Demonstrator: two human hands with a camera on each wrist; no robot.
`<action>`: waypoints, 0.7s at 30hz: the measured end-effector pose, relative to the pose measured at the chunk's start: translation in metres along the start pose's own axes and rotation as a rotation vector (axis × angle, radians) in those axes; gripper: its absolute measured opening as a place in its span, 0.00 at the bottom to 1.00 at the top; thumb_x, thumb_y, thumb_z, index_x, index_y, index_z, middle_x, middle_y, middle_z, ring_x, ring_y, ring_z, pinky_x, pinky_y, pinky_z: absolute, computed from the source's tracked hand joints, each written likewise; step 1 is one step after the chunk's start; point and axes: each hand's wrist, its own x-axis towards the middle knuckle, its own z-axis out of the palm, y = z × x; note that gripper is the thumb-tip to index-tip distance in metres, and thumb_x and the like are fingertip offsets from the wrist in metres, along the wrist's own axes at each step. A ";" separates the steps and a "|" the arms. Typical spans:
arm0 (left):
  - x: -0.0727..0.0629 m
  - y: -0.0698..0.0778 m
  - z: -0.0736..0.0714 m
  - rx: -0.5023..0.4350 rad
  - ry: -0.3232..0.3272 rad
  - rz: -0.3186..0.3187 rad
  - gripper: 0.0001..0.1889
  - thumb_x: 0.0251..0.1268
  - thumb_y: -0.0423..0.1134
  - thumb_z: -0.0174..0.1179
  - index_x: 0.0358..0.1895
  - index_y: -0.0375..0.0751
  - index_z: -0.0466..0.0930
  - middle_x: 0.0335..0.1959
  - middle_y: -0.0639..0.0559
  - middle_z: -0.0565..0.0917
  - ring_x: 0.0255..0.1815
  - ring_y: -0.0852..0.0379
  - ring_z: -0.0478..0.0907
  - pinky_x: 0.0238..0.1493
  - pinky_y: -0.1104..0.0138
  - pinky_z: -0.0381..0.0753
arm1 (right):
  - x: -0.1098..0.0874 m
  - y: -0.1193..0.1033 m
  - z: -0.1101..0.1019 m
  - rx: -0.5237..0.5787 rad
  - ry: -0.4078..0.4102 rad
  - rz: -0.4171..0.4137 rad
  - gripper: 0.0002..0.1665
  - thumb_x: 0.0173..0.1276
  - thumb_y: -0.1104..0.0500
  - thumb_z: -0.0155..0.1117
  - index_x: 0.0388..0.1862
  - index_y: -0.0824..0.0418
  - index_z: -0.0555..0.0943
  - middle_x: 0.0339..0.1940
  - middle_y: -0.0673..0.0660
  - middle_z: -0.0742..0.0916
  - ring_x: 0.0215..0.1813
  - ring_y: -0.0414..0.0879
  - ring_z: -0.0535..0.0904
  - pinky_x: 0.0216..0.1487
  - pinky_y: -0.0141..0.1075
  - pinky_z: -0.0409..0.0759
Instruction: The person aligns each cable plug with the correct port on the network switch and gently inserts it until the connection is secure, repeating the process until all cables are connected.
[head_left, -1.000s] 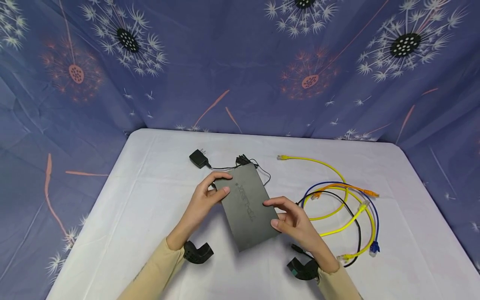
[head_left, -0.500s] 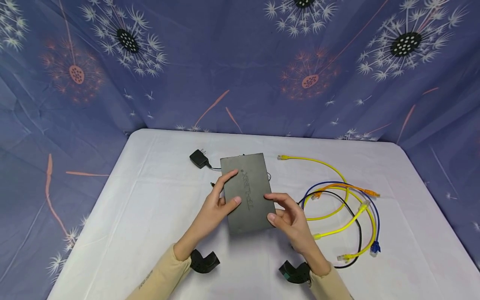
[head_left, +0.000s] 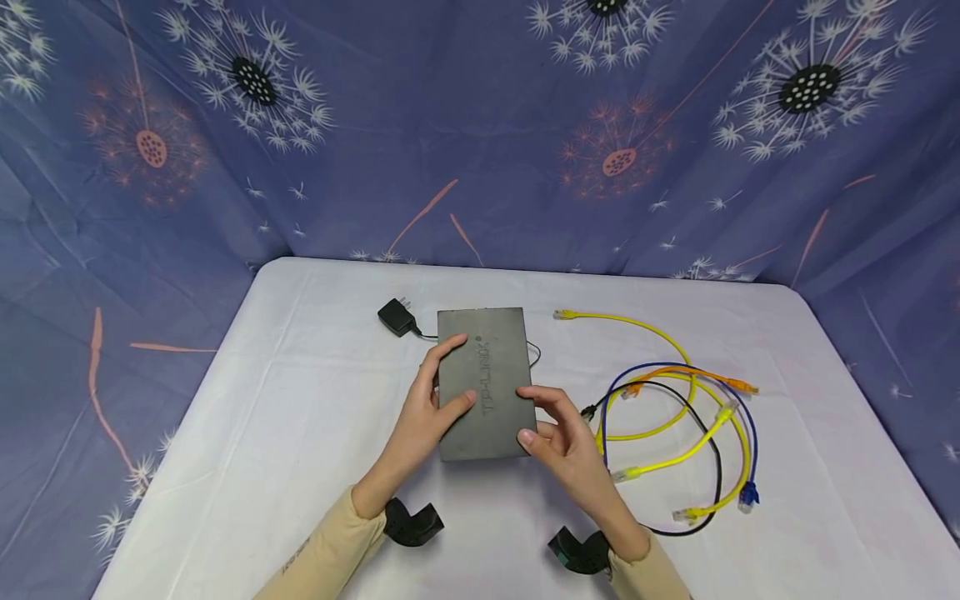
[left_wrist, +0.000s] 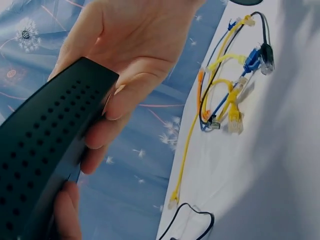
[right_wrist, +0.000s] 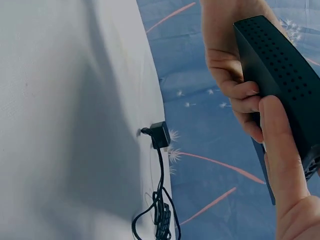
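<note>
Both hands hold a dark grey TP-Link network switch [head_left: 501,367] raised over the white table, its flat logo face toward the head camera. My left hand [head_left: 416,421] grips the left side, thumb and index finger on the face, its other fingers underneath. On the right edge, my right hand [head_left: 568,454] pinches near the front corner with thumb and index finger. A perforated end of the switch [left_wrist: 47,135] shows in the left wrist view; holes line the switch [right_wrist: 280,57] in the right wrist view too. Its underside is hidden from the head view.
Behind the switch lies a black power adapter [head_left: 396,317], its bundled cord [right_wrist: 162,220] mostly hidden in the head view. To the right sit tangled network cables: yellow [head_left: 678,457], blue [head_left: 755,446], orange [head_left: 693,372] and black [head_left: 718,467]. A blue dandelion-print curtain [head_left: 480,125] hangs behind.
The switch has turned clockwise until its long side runs straight away from me, shifting toward the table's back, then slightly left. Both hands have moved with it, keeping hold. The cables lie unchanged.
</note>
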 end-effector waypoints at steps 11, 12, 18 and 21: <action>0.003 -0.002 -0.004 0.058 0.071 -0.037 0.32 0.61 0.30 0.53 0.69 0.59 0.65 0.69 0.54 0.63 0.64 0.52 0.63 0.59 0.52 0.61 | 0.000 0.002 0.008 0.105 -0.078 0.046 0.31 0.69 0.71 0.54 0.69 0.66 0.59 0.63 0.69 0.61 0.54 0.52 0.79 0.46 0.44 0.79; 0.003 -0.002 -0.004 0.072 0.078 -0.037 0.32 0.61 0.30 0.52 0.69 0.59 0.65 0.69 0.56 0.62 0.66 0.53 0.61 0.61 0.51 0.58 | 0.000 0.002 0.009 0.113 -0.072 0.049 0.31 0.69 0.71 0.54 0.69 0.66 0.59 0.63 0.69 0.61 0.54 0.53 0.79 0.47 0.43 0.79; 0.003 -0.001 -0.004 0.090 0.127 -0.035 0.31 0.59 0.29 0.53 0.67 0.59 0.69 0.68 0.57 0.65 0.66 0.53 0.61 0.61 0.51 0.57 | 0.000 0.002 0.015 0.125 -0.070 0.048 0.31 0.69 0.72 0.53 0.69 0.66 0.57 0.63 0.70 0.60 0.54 0.54 0.79 0.47 0.44 0.79; 0.002 -0.001 -0.005 0.081 0.155 -0.025 0.31 0.58 0.28 0.53 0.65 0.58 0.70 0.67 0.56 0.66 0.65 0.53 0.62 0.60 0.52 0.58 | 0.001 0.002 0.016 0.120 -0.084 0.047 0.32 0.70 0.72 0.52 0.70 0.65 0.56 0.64 0.70 0.60 0.54 0.53 0.79 0.48 0.45 0.78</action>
